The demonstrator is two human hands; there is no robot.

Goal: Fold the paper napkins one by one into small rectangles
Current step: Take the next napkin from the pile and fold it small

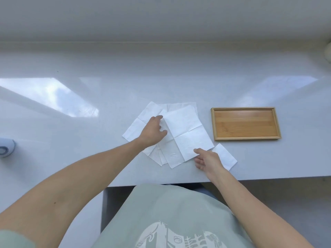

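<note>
Several white paper napkins (186,129) lie unfolded in an overlapping pile in the middle of the white table (89,151). My left hand (154,131) rests flat on the pile's left part, fingers spread and pointing away from me. My right hand (207,160) touches the near right corner of the top napkin with its index finger; the other fingers curl loosely. A small folded napkin (226,156) lies just right of that hand, partly under it. Whether the fingers pinch the top napkin's edge is unclear.
An empty wooden tray (245,123) lies to the right of the pile. A round white and blue object (6,148) sits at the left edge. The table's near edge (268,177) runs just below my right hand. A wall rises behind.
</note>
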